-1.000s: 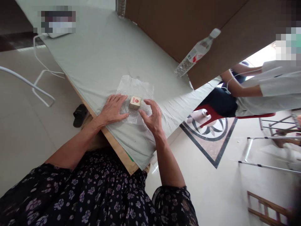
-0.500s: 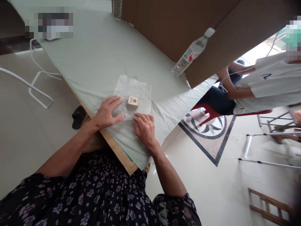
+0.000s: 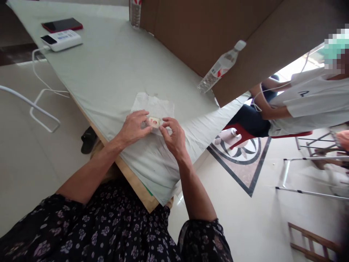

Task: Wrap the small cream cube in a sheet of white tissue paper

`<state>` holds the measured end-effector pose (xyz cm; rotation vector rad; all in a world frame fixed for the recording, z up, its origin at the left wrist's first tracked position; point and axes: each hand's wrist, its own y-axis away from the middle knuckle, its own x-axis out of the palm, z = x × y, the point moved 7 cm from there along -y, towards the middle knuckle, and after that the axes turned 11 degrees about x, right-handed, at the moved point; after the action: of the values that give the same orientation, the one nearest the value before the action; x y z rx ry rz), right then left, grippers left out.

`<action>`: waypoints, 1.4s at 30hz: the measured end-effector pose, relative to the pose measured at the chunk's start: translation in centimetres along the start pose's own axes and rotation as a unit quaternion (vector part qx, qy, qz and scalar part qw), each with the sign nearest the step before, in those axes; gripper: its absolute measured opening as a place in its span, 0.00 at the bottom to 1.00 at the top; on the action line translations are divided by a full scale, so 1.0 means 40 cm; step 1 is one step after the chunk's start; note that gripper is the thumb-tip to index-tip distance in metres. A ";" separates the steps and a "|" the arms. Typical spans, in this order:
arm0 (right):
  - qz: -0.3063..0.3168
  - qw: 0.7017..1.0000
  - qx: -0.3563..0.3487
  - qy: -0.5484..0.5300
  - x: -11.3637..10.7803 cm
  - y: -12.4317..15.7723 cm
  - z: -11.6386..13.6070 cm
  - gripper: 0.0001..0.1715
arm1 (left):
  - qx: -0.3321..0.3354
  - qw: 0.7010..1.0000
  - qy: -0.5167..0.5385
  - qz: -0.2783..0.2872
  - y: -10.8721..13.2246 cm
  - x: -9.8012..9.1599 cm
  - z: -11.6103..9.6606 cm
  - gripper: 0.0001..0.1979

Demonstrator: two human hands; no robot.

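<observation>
A small cream box (image 3: 155, 122) with red print rests on a sheet of clear bubble wrap (image 3: 152, 103) near the table corner. At the box's left side is my left hand (image 3: 135, 126), its thumb and fingers curved around a near part of the wrap. My right hand (image 3: 173, 137) pinches the wrap at the box's right side between thumb and fingers. The near part of the wrap is raised against the box, whose lower side is partly hidden by it and by my fingertips.
A water bottle (image 3: 222, 67) leans against a large cardboard panel (image 3: 191, 32); another bottle (image 3: 135, 14) stands farther back. On the cloth-covered table (image 3: 103, 65) lie a phone (image 3: 62, 24) and a white power bank (image 3: 62, 40) with a cable. A person in a white shirt (image 3: 313, 94) sits at right.
Both hands have moved up and closer to the box, the right one now at its right side. The near edge of the bubble wrap has been lifted toward the box.
</observation>
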<state>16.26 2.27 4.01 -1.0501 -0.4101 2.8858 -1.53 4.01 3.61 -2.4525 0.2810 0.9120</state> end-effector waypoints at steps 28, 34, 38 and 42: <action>-0.017 0.998 0.059 -0.024 0.058 -0.001 -0.045 0.13 | -0.094 0.969 0.200 -0.113 0.026 0.029 0.026 0.11; -0.022 0.998 0.061 -0.013 0.061 -0.001 -0.050 0.12 | -0.092 0.964 0.221 -0.117 0.026 0.030 0.026 0.11; -0.029 0.997 0.071 -0.019 0.060 -0.001 -0.049 0.13 | -0.095 0.962 0.228 -0.119 0.026 0.032 0.028 0.11; -0.025 0.995 0.088 -0.045 0.065 -0.007 -0.054 0.14 | -0.110 0.959 0.235 -0.111 0.022 0.037 0.036 0.10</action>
<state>15.65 3.37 0.87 -0.8741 -0.1794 2.8688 -1.52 4.00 1.36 -2.8148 0.0617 0.2679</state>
